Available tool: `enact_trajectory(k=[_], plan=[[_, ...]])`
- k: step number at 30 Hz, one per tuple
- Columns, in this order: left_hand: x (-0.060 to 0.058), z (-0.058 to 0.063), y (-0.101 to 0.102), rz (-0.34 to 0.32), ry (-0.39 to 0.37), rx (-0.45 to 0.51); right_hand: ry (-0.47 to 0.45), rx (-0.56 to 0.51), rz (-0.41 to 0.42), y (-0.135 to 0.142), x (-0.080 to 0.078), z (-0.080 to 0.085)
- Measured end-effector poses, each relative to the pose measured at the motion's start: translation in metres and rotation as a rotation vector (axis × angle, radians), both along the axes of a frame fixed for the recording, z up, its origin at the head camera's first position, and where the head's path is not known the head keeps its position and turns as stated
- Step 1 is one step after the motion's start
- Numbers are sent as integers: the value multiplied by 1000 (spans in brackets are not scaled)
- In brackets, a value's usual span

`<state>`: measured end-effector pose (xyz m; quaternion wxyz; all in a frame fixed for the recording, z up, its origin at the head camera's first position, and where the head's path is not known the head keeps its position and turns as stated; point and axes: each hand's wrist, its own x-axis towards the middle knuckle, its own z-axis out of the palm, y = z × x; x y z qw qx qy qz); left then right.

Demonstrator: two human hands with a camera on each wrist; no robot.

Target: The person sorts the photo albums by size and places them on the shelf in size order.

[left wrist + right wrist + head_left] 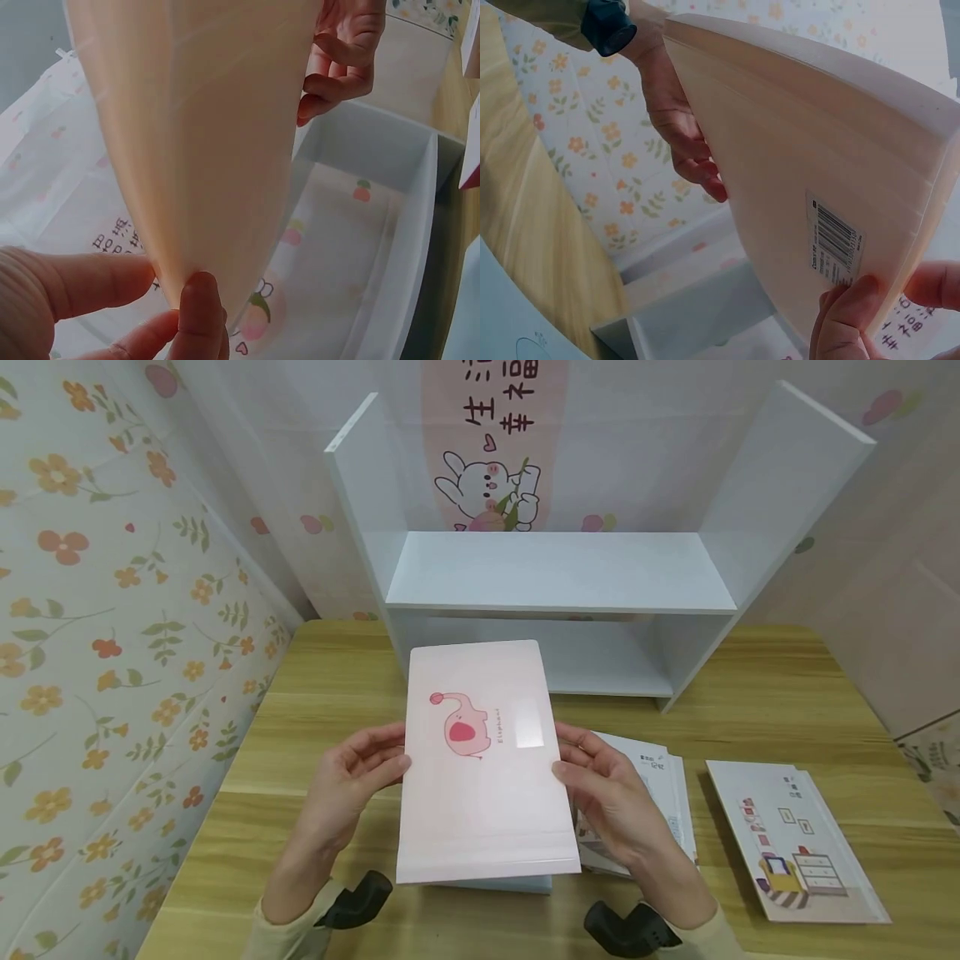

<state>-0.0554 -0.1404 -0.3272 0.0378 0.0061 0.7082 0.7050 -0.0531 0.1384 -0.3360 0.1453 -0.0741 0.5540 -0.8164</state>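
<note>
A pale pink notebook [480, 810] with a red elephant on its cover is held up over the table. My left hand [337, 802] pinches its left edge between thumb and fingers, and my right hand [611, 793] pinches the right edge the same way. In the right wrist view the underside of the notebook [780, 172] bears a white barcode label [834, 238]. A light blue flat item [517, 885] shows from beneath the notebook's lower edge. Books [660, 785] with pale covers lie partly behind my right hand.
A white two-level shelf [562, 572] stands at the back of the wooden table [322, 677]. More pale books [787, 835] with furniture drawings lie at the right. Flowered cloth [112, 635] hangs along the left side.
</note>
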Motion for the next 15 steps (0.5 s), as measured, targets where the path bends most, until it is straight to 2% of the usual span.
enact_trajectory(k=[15], plan=[[-4, 12, 5, -21, 60, 16, 61, -69, 15, 8, 0, 6]])
